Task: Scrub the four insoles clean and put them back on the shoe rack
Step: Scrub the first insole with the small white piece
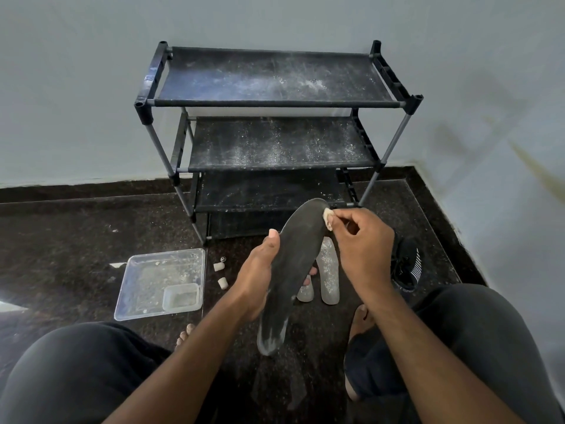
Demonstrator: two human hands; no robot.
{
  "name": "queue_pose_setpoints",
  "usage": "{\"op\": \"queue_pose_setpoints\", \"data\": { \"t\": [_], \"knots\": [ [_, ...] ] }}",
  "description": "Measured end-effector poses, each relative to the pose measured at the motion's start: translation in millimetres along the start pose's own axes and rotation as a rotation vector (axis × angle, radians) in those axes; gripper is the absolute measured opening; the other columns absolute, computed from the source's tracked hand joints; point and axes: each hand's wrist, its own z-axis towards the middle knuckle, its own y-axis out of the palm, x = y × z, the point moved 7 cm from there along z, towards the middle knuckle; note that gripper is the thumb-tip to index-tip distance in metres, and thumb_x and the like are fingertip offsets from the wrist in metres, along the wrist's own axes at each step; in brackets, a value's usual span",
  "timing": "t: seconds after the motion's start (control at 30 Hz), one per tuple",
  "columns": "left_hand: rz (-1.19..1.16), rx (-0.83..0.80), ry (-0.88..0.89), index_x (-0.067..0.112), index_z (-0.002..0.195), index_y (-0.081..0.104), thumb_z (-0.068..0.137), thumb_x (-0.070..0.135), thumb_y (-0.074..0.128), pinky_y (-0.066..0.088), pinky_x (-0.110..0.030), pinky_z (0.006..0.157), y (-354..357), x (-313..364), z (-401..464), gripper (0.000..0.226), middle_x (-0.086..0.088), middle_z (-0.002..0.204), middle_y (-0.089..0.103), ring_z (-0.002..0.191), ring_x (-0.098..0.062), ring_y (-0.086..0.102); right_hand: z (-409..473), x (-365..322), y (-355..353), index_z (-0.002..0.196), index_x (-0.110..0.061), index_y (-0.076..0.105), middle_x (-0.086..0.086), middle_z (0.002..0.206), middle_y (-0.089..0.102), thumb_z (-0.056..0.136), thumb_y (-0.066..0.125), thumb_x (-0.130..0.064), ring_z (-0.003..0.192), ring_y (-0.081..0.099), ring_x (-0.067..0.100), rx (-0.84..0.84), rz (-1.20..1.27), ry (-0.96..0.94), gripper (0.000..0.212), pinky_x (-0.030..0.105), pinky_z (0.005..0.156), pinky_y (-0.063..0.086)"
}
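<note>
**Insole held up, scrubber at its toe end**

Person seated low, knees at either side of the view, bare feet on dark speckled floor.

Left hand [260,272] grips a dark insole [290,267] around its middle, thumb up along the left edge, fingers wrapped behind. Insole is held tilted, toe end away from the person, heel end towards them. Pale dusty smears at the heel.

Right hand [362,240] pinches a small cream scrubbing piece [327,218] between thumb and fingertips, pressed on the insole's right edge near the toe.

Two lighter, dust-coated insoles [328,270] lie on the floor just behind the held one, partly hidden by it.

Shoe rack [275,102] stands against the wall, its black shelves speckled with white dust.

Clear plastic tray [159,283] on the floor to the left, a smaller container in its corner. Small pale cylinders [220,273] beside it. Black shoe [406,267] to the right.
</note>
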Motion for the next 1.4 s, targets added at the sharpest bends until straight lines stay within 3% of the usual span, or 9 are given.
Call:
{"op": "queue_pose_setpoints", "data": {
  "t": [0.2, 0.37, 0.47, 0.53, 0.67, 0.77, 0.9, 1.17, 1.4],
  "knots": [
    [-0.063, 0.037, 0.016, 0.006, 0.135, 0.065, 0.107, 0.062, 0.024, 0.055, -0.054, 0.101, -10.0, 0.0, 5.6, 0.075, -0.025, 0.120, 0.073, 0.114, -0.041, 0.070, -18.0, -0.1, 27.9, 0.085, -0.013, 0.078, -0.009, 0.073, 0.069, 0.089, 0.076, -0.021, 0.063, 0.063, 0.002, -0.192, 0.051, 0.075, 0.010, 0.013, 0.056, 0.047],
    [-0.098, -0.022, -0.052, 0.006, 0.125, 0.072, 0.107, 0.063, 0.027, 0.047, -0.064, 0.109, -1.8, -4.0, 2.3, 0.075, -0.031, 0.117, 0.071, 0.121, -0.052, 0.063, -6.7, 1.6, 8.5, 0.090, -0.018, 0.077, -0.013, 0.081, 0.070, 0.089, 0.077, -0.024, 0.077, 0.066, 0.005, -0.014, 0.063, 0.065, 0.006, 0.025, 0.070, 0.056],
    [-0.109, -0.044, -0.052, 0.005, 0.128, 0.070, 0.108, 0.059, 0.026, 0.056, -0.054, 0.101, 4.8, -0.1, -0.7, 0.073, -0.027, 0.118, 0.073, 0.118, -0.044, 0.067, -11.4, -8.3, 9.6, 0.089, -0.015, 0.076, -0.009, 0.080, 0.068, 0.089, 0.075, -0.020, 0.078, 0.063, 0.009, 0.005, -0.017, -0.043, 0.005, 0.028, 0.072, 0.054],
    [-0.136, -0.040, -0.039, 0.005, 0.131, 0.067, 0.109, 0.056, 0.025, 0.061, -0.043, 0.090, 4.8, 1.5, -1.0, 0.070, -0.022, 0.122, 0.073, 0.114, -0.036, 0.071, -24.0, -17.2, 26.3, 0.088, -0.014, 0.076, -0.007, 0.079, 0.066, 0.089, 0.075, -0.018, 0.075, 0.058, 0.011, -0.109, -0.088, -0.145, 0.005, 0.026, 0.070, 0.049],
    [-0.204, -0.030, -0.048, 0.007, 0.136, 0.064, 0.110, 0.054, 0.026, 0.054, -0.043, 0.104, 2.6, 1.3, -3.6, 0.067, -0.017, 0.130, 0.071, 0.123, -0.027, 0.068, -48.7, -26.8, 59.8, 0.091, -0.016, 0.077, -0.007, 0.082, 0.067, 0.089, 0.072, -0.019, 0.083, 0.056, 0.008, -0.399, -0.136, -0.250, 0.006, 0.020, 0.076, 0.044],
    [-0.195, -0.048, -0.076, 0.004, 0.135, 0.065, 0.110, 0.054, 0.026, 0.062, -0.036, 0.082, 5.7, -0.5, -6.6, 0.068, -0.023, 0.125, 0.072, 0.109, -0.030, 0.074, -29.7, -23.6, 41.2, 0.089, -0.017, 0.077, -0.008, 0.081, 0.068, 0.088, 0.075, -0.020, 0.079, 0.057, 0.008, -0.244, -0.092, -0.201, 0.004, 0.021, 0.072, 0.046],
    [-0.114, -0.141, -0.124, -0.001, 0.130, 0.067, 0.108, 0.060, 0.025, 0.061, -0.036, 0.074, 17.1, -3.0, -11.0, 0.077, -0.032, 0.117, 0.071, 0.094, -0.033, 0.074, -8.1, -13.2, 6.7, 0.092, -0.014, 0.077, -0.006, 0.084, 0.070, 0.090, 0.075, -0.021, 0.082, 0.062, 0.013, 0.008, -0.088, -0.131, 0.007, 0.029, 0.076, 0.052],
    [-0.225, -0.070, -0.112, 0.005, 0.135, 0.065, 0.110, 0.054, 0.029, 0.062, -0.037, 0.084, 9.7, -2.7, -8.8, 0.066, -0.021, 0.125, 0.072, 0.113, -0.029, 0.072, -40.4, -31.1, 50.6, 0.094, -0.016, 0.078, -0.007, 0.084, 0.070, 0.087, 0.075, -0.017, 0.083, 0.060, 0.010, -0.308, -0.106, -0.278, 0.007, 0.026, 0.076, 0.050],
    [-0.141, -0.176, -0.156, -0.001, 0.129, 0.068, 0.109, 0.054, 0.029, 0.062, -0.038, 0.080, 22.7, -7.6, -14.1, 0.070, -0.035, 0.118, 0.070, 0.100, -0.035, 0.073, -4.4, -15.1, 3.8, 0.088, -0.013, 0.077, -0.006, 0.082, 0.069, 0.090, 0.075, -0.019, 0.080, 0.063, 0.012, 0.011, -0.056, -0.133, 0.007, 0.033, 0.076, 0.053]
  ]
}}
